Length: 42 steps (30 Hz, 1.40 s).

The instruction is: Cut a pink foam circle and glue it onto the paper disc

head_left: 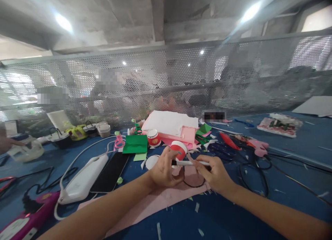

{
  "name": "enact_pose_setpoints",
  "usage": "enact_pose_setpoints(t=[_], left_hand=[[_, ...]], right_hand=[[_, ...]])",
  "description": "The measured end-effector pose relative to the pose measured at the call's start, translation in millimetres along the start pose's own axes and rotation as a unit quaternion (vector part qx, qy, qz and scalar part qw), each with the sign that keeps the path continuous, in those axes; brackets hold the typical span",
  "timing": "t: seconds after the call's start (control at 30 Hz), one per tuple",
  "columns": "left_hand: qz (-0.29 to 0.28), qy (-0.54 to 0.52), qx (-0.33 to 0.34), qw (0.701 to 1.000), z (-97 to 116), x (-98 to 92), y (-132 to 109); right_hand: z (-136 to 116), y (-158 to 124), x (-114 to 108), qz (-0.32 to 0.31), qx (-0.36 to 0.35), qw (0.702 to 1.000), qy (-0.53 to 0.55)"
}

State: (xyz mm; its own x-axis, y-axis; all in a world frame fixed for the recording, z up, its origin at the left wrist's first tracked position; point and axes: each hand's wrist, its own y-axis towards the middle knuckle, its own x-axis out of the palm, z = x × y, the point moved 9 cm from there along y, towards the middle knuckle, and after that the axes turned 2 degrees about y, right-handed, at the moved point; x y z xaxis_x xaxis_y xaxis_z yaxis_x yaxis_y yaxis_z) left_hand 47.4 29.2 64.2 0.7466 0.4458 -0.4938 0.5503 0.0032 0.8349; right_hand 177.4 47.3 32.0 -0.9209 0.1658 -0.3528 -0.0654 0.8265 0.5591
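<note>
My left hand and my right hand meet over a pink paper sheet on the blue table. Both are closed on a thin white pen-like tool with a black end, held level between them. The left fingers grip its black left end; the right fingers pinch its right part. Just behind the left hand stands a red and white paper cup, tilted on its side. A dark drawn circle shows on the pink sheet under my hands.
A black phone and white power bank with cable lie left. Green paper, a second small cup, pink and white foam sheets, scissors, a pink glue gun and black cables surround. A perforated metal screen backs the table. Another person's hand is far left.
</note>
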Motion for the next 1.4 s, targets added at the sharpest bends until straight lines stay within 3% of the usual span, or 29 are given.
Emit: enact_pose_setpoints(t=[0.17,0.23,0.33,0.43,0.53,0.63,0.73,0.83,0.93,1.0,1.1,1.23,1.33,1.4], left_hand=[[-0.006,-0.003,0.031,0.999,3,2.5,4],[0.006,0.019,0.017,1.000,0,2.3,5],[-0.004,0.088,-0.039,0.995,-10,9.0,4],[-0.065,0.112,-0.138,0.982,-29,24.8,-2],[-0.082,0.091,-0.231,0.965,-48,26.6,-4],[-0.121,0.084,-0.258,0.955,-56,18.4,10],[-0.188,0.088,-0.255,0.944,-62,7.8,29],[-0.204,0.098,-0.247,0.942,-71,-2.5,39],[-0.232,0.075,-0.233,0.942,-81,5.9,31],[-0.263,0.086,-0.181,0.944,-81,16.9,23],[-0.284,0.139,-0.114,0.942,-75,24.8,17],[-0.243,0.200,-0.126,0.941,-56,9.8,32],[-0.322,0.130,-0.123,0.930,-32,14.7,33],[-0.393,0.064,-0.113,0.910,-19,22.0,21]], right_hand=[[-3,18,-10,-0.028,-0.005,1.000,-0.006],[0,26,-24,-0.002,-0.005,1.000,-0.031],[19,32,-51,0.085,0.041,0.993,-0.074],[38,32,-72,0.166,0.088,0.969,-0.161],[41,32,-81,0.193,0.097,0.942,-0.258],[39,34,-73,0.134,0.105,0.923,-0.346],[26,35,-62,0.075,0.077,0.878,-0.467],[13,35,-65,0.095,0.035,0.831,-0.546],[16,37,-79,0.123,0.032,0.811,-0.571],[33,42,-87,0.092,0.056,0.810,-0.576],[71,49,-84,-0.035,0.103,0.849,-0.517],[97,50,-86,-0.080,0.131,0.868,-0.472],[105,51,-89,-0.084,0.145,0.873,-0.457],[107,52,-91,-0.087,0.152,0.878,-0.445]])
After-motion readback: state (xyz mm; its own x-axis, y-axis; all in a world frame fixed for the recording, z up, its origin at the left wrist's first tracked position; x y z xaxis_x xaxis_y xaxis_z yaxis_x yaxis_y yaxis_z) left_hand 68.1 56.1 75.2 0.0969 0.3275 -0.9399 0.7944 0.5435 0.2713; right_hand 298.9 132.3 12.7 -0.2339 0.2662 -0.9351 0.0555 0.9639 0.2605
